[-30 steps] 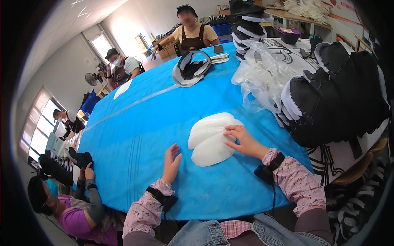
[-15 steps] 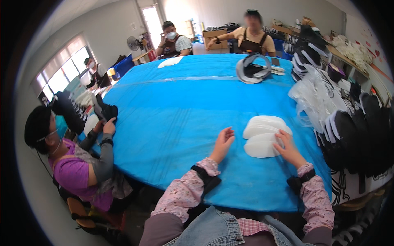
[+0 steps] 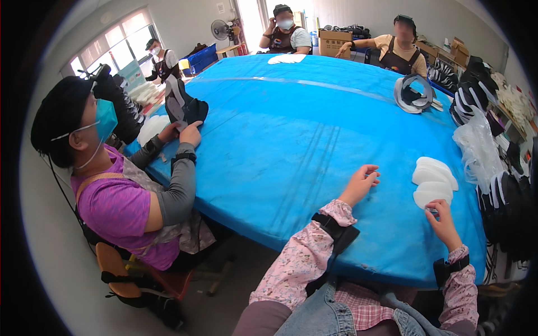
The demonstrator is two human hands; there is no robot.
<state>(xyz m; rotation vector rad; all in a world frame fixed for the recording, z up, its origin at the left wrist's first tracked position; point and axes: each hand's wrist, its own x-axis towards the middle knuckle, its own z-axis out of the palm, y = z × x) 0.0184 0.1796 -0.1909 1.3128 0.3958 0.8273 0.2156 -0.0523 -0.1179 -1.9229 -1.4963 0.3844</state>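
A small pile of flat white oval pads point(image 3: 434, 178) lies overlapping on the blue-covered table point(image 3: 269, 145), toward its right side. My right hand point(image 3: 444, 224) is at the near edge of the lowest pad, its bent fingertips close to that edge with a gap between finger and thumb. Whether they touch the pad is hard to see. Left of the pile, my left hand point(image 3: 360, 185) hovers over the cover with loosely bent fingers apart and nothing in them. A black strap with a dark box is on each of my wrists.
A co-worker point(image 3: 123, 185) at my left holds a black-and-grey shoe point(image 3: 182, 106). Black shoes point(image 3: 504, 213) and a clear plastic bag point(image 3: 476, 148) crowd the right edge. A grey ring-shaped piece point(image 3: 413, 94) and more white pads point(image 3: 286, 58) lie at the far side.
The view has swung left, so the table and pads appear farther right. My right hand has shifted from the pads' right side to their near edge. My left hand stays apart from them.
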